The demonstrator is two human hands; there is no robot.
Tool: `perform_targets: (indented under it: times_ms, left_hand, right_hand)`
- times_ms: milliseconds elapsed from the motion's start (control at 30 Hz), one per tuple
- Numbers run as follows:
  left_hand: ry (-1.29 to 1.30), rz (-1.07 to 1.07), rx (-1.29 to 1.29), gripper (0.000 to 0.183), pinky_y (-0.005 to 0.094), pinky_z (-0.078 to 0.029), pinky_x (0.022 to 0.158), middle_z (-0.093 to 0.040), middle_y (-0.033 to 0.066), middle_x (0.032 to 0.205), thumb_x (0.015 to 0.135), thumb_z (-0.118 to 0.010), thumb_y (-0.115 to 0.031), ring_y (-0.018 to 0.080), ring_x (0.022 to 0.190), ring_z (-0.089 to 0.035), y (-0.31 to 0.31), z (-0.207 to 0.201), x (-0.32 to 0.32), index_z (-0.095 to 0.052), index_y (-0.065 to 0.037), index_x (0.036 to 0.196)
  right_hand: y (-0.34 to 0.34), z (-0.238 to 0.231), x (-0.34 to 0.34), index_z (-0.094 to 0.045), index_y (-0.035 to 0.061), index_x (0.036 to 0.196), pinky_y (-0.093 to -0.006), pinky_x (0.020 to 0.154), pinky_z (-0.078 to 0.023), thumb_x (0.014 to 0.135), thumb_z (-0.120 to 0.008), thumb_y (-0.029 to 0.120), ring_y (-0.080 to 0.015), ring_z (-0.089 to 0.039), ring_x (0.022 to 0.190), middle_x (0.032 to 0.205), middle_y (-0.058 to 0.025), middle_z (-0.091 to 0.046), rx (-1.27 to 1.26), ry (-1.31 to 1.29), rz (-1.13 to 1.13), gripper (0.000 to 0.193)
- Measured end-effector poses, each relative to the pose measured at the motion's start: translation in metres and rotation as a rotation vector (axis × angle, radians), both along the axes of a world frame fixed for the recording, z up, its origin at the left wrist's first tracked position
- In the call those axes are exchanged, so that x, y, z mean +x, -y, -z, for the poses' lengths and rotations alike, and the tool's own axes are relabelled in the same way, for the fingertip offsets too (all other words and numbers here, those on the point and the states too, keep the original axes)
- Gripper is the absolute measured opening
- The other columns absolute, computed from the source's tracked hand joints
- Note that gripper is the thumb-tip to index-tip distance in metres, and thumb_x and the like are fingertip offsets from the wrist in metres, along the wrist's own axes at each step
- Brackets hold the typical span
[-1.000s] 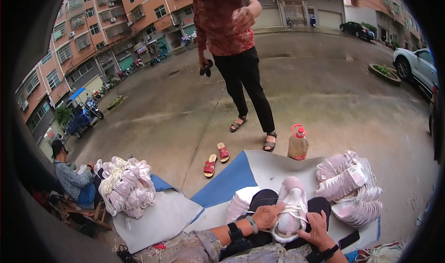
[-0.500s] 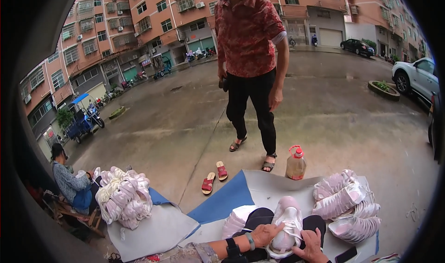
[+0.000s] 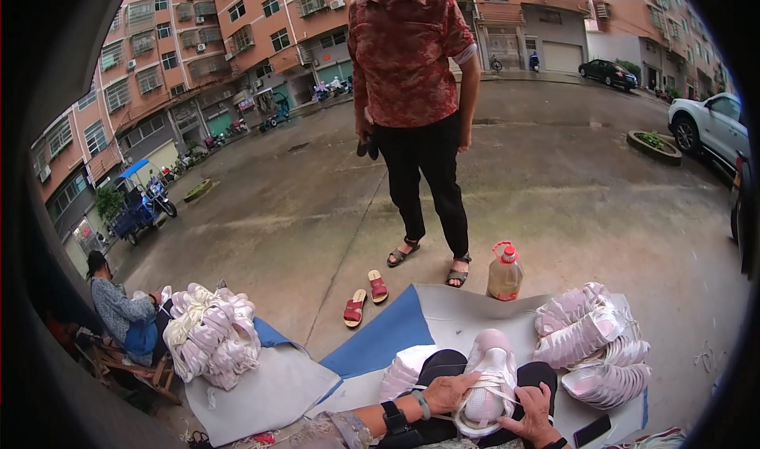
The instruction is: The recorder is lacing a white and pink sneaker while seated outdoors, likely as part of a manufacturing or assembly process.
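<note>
A pink and white sneaker upper (image 3: 486,372) stands between my knees, toe end away from me, with a pale shoelace (image 3: 497,379) crossing its front. My left hand (image 3: 457,391) lies at its left side, fingers curled together on a lace; a loose strand trails below that hand. At the right edge of the upper, my right hand (image 3: 533,420) pinches a lace between thumb and fingers, its other fingers bent. The fingertips are small, so the exact grip is hard to see. Beside my left knee sits a stack of pale uppers (image 3: 405,372).
Nested pink-white uppers (image 3: 590,334) lie on the grey and blue sheet (image 3: 372,342) at right, near a dark phone (image 3: 592,431). A heap of uppers (image 3: 212,334) is at left by a seated person (image 3: 125,303). Ahead are a standing person (image 3: 419,117), red slippers (image 3: 355,308) and a jug (image 3: 504,273).
My left hand has shifted slightly, and the lace at my right hand looks drawn outward. The person standing ahead has straightened and moved a little left, arm lowered to the side.
</note>
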State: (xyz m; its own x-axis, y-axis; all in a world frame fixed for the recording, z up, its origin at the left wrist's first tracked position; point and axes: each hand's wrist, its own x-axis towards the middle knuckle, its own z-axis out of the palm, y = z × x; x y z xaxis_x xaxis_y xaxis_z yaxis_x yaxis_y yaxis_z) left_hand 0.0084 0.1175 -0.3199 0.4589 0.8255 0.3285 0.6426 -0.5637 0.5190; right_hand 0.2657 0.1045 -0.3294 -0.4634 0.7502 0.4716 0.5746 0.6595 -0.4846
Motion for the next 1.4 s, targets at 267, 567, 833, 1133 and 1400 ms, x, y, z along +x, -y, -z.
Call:
perform_targets:
  times_ms: [267,567,833,1133,1400]
  left_hand:
    - [-0.042,-0.052,-0.030,0.038,0.0384,-0.049,0.060,-0.058,0.0165,0.081,0.084,-0.048,-0.009,0.0338,0.072,-0.060,0.012,0.007,-0.003,-0.044,-0.003,0.121]
    - [-0.028,-0.064,-0.062,0.041,0.0420,-0.049,0.063,-0.058,0.0168,0.088,0.080,-0.054,-0.018,0.0351,0.077,-0.060,0.007,0.013,-0.003,-0.047,-0.006,0.119]
    - [-0.058,-0.030,-0.093,0.044,0.0424,-0.049,0.065,-0.055,0.0168,0.089,0.079,-0.049,-0.010,0.0369,0.075,-0.058,-0.001,0.010,-0.006,-0.041,-0.004,0.122]
    - [-0.031,-0.075,-0.125,0.045,0.0414,-0.049,0.063,-0.056,0.0162,0.087,0.079,-0.046,-0.005,0.0360,0.077,-0.058,0.005,0.014,-0.007,-0.042,-0.005,0.123]
    - [-0.028,-0.073,-0.040,0.042,0.0401,-0.049,0.064,-0.059,0.0171,0.082,0.078,-0.049,-0.003,0.0350,0.073,-0.059,0.004,0.006,-0.013,-0.047,-0.003,0.120]
  right_hand:
    - [0.001,0.005,0.003,-0.055,0.0010,0.101,-0.0531,0.093,-0.028,0.057,-0.071,0.054,-0.0267,-0.055,0.091,0.092,-0.0108,-0.057,-0.018,-0.014,0.008,0.071]
    - [0.000,0.003,0.000,-0.055,0.0002,0.101,-0.0527,0.096,-0.028,0.060,-0.070,0.048,-0.0291,-0.056,0.092,0.092,-0.0125,-0.058,-0.005,-0.026,0.000,0.065]
    - [-0.009,-0.003,-0.002,-0.054,0.0008,0.106,-0.0497,0.097,-0.028,0.060,-0.071,0.044,-0.0282,-0.056,0.092,0.096,-0.0122,-0.058,0.043,-0.009,0.002,0.065]
    - [-0.002,0.000,-0.002,-0.055,0.0042,0.107,-0.0488,0.098,-0.029,0.059,-0.074,0.047,-0.0254,-0.057,0.093,0.096,-0.0094,-0.058,0.002,-0.037,0.035,0.067]
    - [-0.007,-0.005,0.000,-0.053,0.0047,0.108,-0.0496,0.099,-0.027,0.060,-0.075,0.046,-0.0270,-0.055,0.096,0.099,-0.0106,-0.057,-0.001,-0.023,0.013,0.067]
